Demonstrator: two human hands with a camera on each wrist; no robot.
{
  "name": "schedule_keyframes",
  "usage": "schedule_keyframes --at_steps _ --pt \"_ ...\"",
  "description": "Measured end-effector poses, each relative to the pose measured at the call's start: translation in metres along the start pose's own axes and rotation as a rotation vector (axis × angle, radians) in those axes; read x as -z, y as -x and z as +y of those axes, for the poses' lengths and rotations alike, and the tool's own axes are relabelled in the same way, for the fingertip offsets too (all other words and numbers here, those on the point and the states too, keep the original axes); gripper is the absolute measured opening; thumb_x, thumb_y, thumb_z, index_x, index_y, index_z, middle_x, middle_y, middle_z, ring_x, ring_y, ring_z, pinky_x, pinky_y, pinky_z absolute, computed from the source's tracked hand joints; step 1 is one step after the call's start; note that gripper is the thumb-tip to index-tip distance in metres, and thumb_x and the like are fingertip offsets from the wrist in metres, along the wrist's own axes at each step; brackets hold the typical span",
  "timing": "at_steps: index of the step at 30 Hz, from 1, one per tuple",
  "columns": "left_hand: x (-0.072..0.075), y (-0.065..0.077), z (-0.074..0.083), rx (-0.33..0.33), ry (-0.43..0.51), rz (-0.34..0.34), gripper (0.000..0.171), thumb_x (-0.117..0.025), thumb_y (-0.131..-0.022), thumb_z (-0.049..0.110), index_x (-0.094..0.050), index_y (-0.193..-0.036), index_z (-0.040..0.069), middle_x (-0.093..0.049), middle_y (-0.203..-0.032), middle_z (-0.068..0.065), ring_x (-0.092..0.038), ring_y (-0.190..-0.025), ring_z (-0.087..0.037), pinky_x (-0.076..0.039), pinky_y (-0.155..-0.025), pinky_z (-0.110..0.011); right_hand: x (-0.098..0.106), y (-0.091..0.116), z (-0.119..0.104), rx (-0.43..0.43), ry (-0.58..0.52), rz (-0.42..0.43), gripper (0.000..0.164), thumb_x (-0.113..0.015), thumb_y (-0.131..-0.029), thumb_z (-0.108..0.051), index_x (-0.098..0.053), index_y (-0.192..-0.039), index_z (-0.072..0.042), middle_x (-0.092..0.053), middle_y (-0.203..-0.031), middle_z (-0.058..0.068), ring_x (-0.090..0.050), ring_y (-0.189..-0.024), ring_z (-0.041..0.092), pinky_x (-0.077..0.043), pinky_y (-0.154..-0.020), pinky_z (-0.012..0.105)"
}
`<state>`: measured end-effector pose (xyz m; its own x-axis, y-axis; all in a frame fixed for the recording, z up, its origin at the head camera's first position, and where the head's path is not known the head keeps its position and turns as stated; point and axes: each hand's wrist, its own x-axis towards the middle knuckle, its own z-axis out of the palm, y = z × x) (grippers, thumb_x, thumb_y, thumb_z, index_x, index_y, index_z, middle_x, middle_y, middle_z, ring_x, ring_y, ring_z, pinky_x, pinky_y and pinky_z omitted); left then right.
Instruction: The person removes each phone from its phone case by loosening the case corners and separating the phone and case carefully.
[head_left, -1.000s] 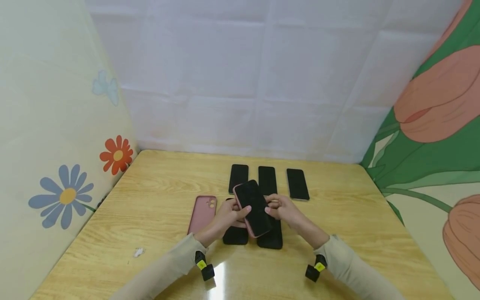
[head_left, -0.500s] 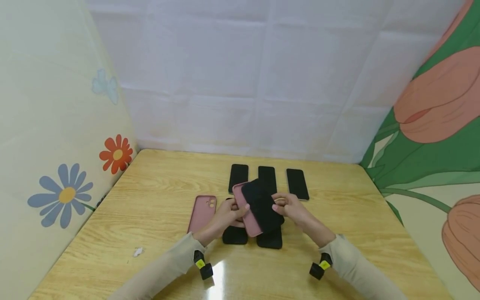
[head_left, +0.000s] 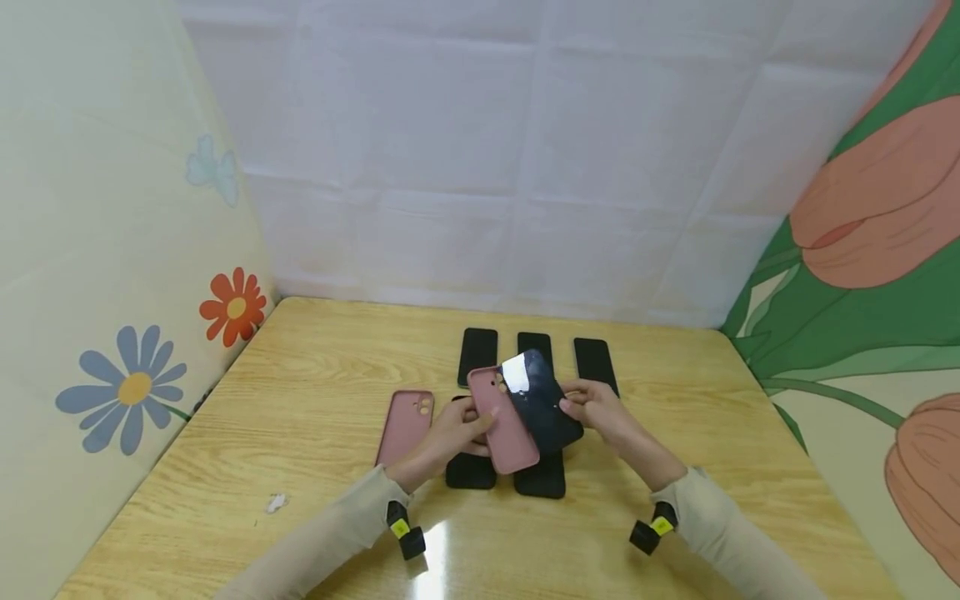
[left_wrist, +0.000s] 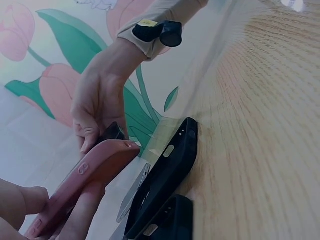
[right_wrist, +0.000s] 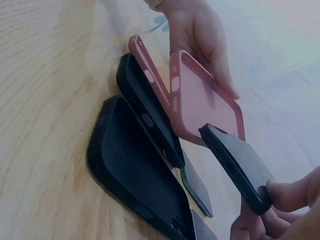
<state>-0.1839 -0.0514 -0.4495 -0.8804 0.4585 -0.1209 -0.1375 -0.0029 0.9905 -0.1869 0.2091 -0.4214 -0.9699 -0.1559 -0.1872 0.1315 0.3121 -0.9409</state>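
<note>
In the head view my left hand (head_left: 453,429) grips a pink phone case (head_left: 508,433) by its left edge, thumb on the inside. The case is held tilted above the table, its hollow side up. My right hand (head_left: 600,410) pinches a dark phone (head_left: 543,408) at its right edge, and light glints off the phone's surface. Turned at an angle, the phone (right_wrist: 242,162) has one end at the case (right_wrist: 202,102) rim in the right wrist view. In the left wrist view the case (left_wrist: 82,175) hides most of the phone.
Under the hands lie two black phone cases (head_left: 471,472) on the wooden table (head_left: 675,517). A second pink case (head_left: 405,425) lies to their left. Behind stand in a row three dark phones (head_left: 478,357), lying flat. A small white scrap (head_left: 277,503) is at front left.
The phone lay inside the pink case one second ago. My right hand has moved right and lifted it out at a slant, baring the case's inside. My left hand has stayed in place.
</note>
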Motion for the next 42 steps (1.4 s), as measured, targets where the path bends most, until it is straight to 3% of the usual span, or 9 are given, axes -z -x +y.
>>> schedule_keyframes --at_steps 5,15,24,28,33,40,42 --pt "0.000 0.000 -0.001 0.005 -0.008 0.002 0.035 -0.053 -0.104 0.012 -0.050 -0.129 -0.012 -0.068 -0.108 -0.022 -0.070 -0.084 -0.024 -0.061 -0.073 -0.038 0.009 -0.003 0.001 -0.006 0.014 0.021 0.041 -0.051 -0.101 -0.002 -0.043 -0.137 0.016 -0.061 -0.123 0.029 -0.064 -0.099 0.020 -0.053 -0.093 0.044" --pt "-0.001 0.001 -0.002 0.028 -0.058 0.008 0.034 -0.053 -0.104 0.013 -0.052 -0.129 -0.010 -0.069 -0.105 -0.018 -0.070 -0.085 -0.025 -0.061 -0.073 -0.037 0.045 -0.008 0.002 0.020 -0.044 0.095 0.044 -0.047 -0.103 -0.005 -0.039 -0.139 0.018 -0.059 -0.125 0.027 -0.062 -0.089 0.007 -0.054 -0.078 0.025" --pt "-0.003 0.001 -0.002 0.040 -0.065 0.011 0.033 -0.053 -0.104 0.014 -0.053 -0.127 -0.009 -0.070 -0.103 -0.016 -0.070 -0.084 -0.023 -0.060 -0.073 -0.036 0.082 -0.012 0.014 0.004 -0.085 0.197 0.050 -0.049 -0.103 -0.007 -0.034 -0.141 0.020 -0.065 -0.107 0.003 -0.059 -0.082 -0.002 -0.051 -0.075 0.022" --pt "-0.003 0.001 -0.002 0.043 -0.069 0.013 0.032 -0.054 -0.104 0.014 -0.054 -0.127 -0.009 -0.070 -0.103 -0.016 -0.070 -0.084 -0.022 -0.060 -0.073 -0.036 0.094 -0.014 0.022 -0.041 -0.079 0.229 0.050 -0.047 -0.104 -0.011 -0.033 -0.145 0.015 -0.064 -0.113 0.003 -0.058 -0.083 -0.004 -0.051 -0.081 0.026" --pt "-0.004 0.000 -0.003 0.049 -0.074 0.015 0.033 -0.054 -0.104 0.016 -0.055 -0.126 -0.008 -0.070 -0.102 -0.015 -0.070 -0.084 -0.022 -0.060 -0.073 -0.036 0.106 -0.015 0.029 -0.103 -0.073 0.256 0.051 -0.044 -0.105 -0.015 -0.032 -0.148 0.010 -0.055 -0.131 0.014 -0.054 -0.089 -0.002 -0.046 -0.093 0.036" --pt "-0.005 -0.001 -0.003 0.048 -0.072 0.022 0.033 -0.054 -0.104 0.016 -0.055 -0.126 -0.008 -0.070 -0.102 -0.016 -0.070 -0.084 -0.024 -0.061 -0.072 -0.037 0.117 -0.018 0.037 -0.126 -0.111 0.304 0.052 -0.046 -0.104 -0.012 -0.031 -0.147 0.012 -0.062 -0.103 -0.004 -0.055 -0.084 0.000 -0.049 -0.078 0.025" --pt "-0.006 -0.001 -0.003 0.045 -0.071 0.024 0.033 -0.054 -0.104 0.015 -0.055 -0.126 -0.009 -0.070 -0.102 -0.017 -0.071 -0.084 -0.025 -0.061 -0.072 -0.037 0.120 -0.020 0.039 -0.135 -0.106 0.319 0.053 -0.046 -0.104 -0.012 -0.030 -0.147 0.012 -0.062 -0.108 0.003 -0.055 -0.085 0.001 -0.049 -0.078 0.024"
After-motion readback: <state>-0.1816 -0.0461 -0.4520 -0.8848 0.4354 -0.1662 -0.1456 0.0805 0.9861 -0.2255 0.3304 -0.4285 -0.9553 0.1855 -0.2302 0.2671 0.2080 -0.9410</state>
